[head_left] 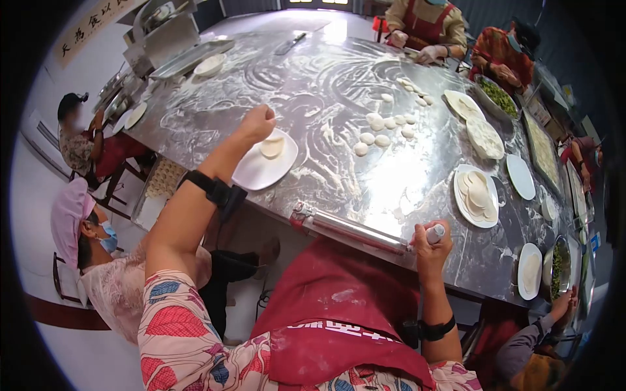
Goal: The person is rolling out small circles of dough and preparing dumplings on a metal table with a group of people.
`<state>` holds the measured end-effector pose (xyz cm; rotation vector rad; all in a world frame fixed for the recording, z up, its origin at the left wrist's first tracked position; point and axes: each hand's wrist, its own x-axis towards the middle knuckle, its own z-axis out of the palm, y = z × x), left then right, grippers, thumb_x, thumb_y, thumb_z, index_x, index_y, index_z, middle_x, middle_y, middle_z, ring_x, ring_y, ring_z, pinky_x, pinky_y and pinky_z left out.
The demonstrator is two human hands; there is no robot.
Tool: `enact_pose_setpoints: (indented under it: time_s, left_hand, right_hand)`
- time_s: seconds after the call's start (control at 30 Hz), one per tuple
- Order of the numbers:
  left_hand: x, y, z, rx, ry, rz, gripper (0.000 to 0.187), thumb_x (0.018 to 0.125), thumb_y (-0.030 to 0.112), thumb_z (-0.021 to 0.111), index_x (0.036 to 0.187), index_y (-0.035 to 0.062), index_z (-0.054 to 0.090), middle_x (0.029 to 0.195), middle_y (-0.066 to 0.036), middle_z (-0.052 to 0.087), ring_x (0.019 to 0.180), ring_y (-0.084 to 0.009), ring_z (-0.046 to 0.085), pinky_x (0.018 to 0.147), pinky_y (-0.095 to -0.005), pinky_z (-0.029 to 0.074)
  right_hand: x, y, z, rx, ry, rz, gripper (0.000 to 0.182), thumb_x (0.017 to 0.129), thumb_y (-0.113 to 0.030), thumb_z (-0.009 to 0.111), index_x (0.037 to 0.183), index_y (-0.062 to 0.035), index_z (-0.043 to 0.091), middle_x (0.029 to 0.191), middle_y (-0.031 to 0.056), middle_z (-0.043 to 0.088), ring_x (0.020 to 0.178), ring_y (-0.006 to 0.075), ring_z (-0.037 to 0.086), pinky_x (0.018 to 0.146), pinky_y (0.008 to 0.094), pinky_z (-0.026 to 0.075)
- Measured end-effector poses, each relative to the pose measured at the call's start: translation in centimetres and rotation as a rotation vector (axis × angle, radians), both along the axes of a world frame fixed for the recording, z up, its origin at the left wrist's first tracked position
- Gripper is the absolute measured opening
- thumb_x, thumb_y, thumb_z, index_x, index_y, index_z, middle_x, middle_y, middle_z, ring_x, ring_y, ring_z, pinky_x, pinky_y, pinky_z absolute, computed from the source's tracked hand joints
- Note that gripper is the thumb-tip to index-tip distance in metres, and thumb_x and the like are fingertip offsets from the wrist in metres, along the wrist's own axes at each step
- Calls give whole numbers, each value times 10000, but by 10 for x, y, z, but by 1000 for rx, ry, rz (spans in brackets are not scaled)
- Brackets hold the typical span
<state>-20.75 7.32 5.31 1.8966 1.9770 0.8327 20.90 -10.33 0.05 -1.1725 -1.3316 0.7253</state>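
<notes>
My right hand [432, 251] is wrapped round one handle of a metal rolling pin [352, 228], which lies along the near edge of the steel table. Above a white square plate [254, 173] is my left hand [258, 124], its fingers curled closed; anything inside them is hidden. On that plate, just below the left hand, rests a thin dough wrapper [271, 148]. Several small flattened dough pieces [382, 140] lie in loose rows on the floured tabletop ahead. To the right, an oval plate holds a stack of wrappers [478, 195].
More white plates [520, 177] line the right side near bowls of green filling [499, 98]. A knife [290, 43] and a metal tray [189, 60] are at the far side. One co-worker [98, 241] sits close on my left; others work around the table.
</notes>
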Motion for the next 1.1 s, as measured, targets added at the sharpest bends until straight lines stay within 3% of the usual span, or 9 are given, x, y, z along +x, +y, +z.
enact_pose_setpoints:
  time_s: [0.03, 0.13, 0.17, 0.3, 0.5, 0.67, 0.8, 0.97, 1.1]
  left_hand:
    - [1, 7, 1, -8, -17, 45, 203, 753, 95, 578, 927, 6, 630, 881, -181, 635, 811, -289, 612, 716, -372, 479]
    - [55, 36, -24, -80, 84, -237, 233, 779, 135, 570, 981, 35, 628, 985, -203, 632, 941, -340, 603, 814, -392, 473]
    - [81, 41, -35, -107, 30, -272, 276, 802, 166, 573, 1021, 0, 599, 947, -181, 645, 885, -276, 617, 770, -354, 482]
    - [164, 61, -49, -294, 222, -308, 398, 773, 264, 645, 1070, 7, 585, 1023, -211, 622, 954, -341, 605, 796, -392, 480]
    - [217, 31, -51, -217, 233, -177, 389, 705, 264, 691, 982, 14, 583, 978, -202, 615, 980, -346, 590, 806, -406, 475]
    - [216, -8, -57, -287, -67, -490, 262, 663, 196, 703, 827, 8, 621, 823, -149, 641, 784, -258, 619, 690, -349, 488]
    - [214, -54, -31, -636, -299, -674, 192, 705, 111, 672, 865, 5, 672, 798, -129, 673, 701, -180, 624, 639, -313, 490]
    - [218, -74, -48, -342, 36, -667, 183, 704, 128, 667, 869, 50, 688, 773, -126, 669, 727, -232, 638, 671, -339, 489]
    - [231, -76, -48, -261, 12, -669, 149, 716, 123, 649, 843, 57, 690, 768, -133, 665, 728, -267, 641, 677, -351, 488]
  right_hand:
    - [0, 0, 1, -11, 11, -3, 161, 841, -22, 625, 830, -61, 469, 628, 19, 534, 518, 75, 528, 463, 211, 417]
    - [0, 1, 2, -31, 28, -7, 172, 831, 1, 629, 819, -58, 468, 623, 13, 535, 530, 69, 529, 485, 213, 426]
    - [0, 2, 1, -31, 27, -9, 173, 829, 5, 630, 823, -58, 469, 623, 13, 535, 533, 70, 531, 488, 213, 428]
    - [3, 3, 4, -27, -32, -3, 172, 822, 16, 632, 834, -56, 475, 636, 17, 537, 551, 75, 542, 502, 215, 441]
    - [2, 2, -1, -38, -3, -24, 164, 821, 20, 628, 849, -45, 480, 683, 38, 552, 564, 85, 549, 514, 224, 456]
    - [0, 1, -2, -40, 51, -1, 162, 817, 19, 623, 849, -38, 475, 684, 46, 557, 560, 89, 549, 509, 232, 458]
    - [-1, -7, 8, -91, -6, -44, 142, 810, 4, 617, 821, -42, 483, 632, 38, 558, 532, 86, 544, 484, 231, 443]
    - [2, 12, 5, -54, -52, -53, 155, 801, -31, 632, 796, -49, 477, 597, 27, 547, 507, 84, 536, 468, 230, 427]
    - [1, 55, 9, -26, -71, -1, 164, 808, -54, 630, 779, -45, 469, 602, 27, 548, 505, 85, 536, 456, 227, 420]
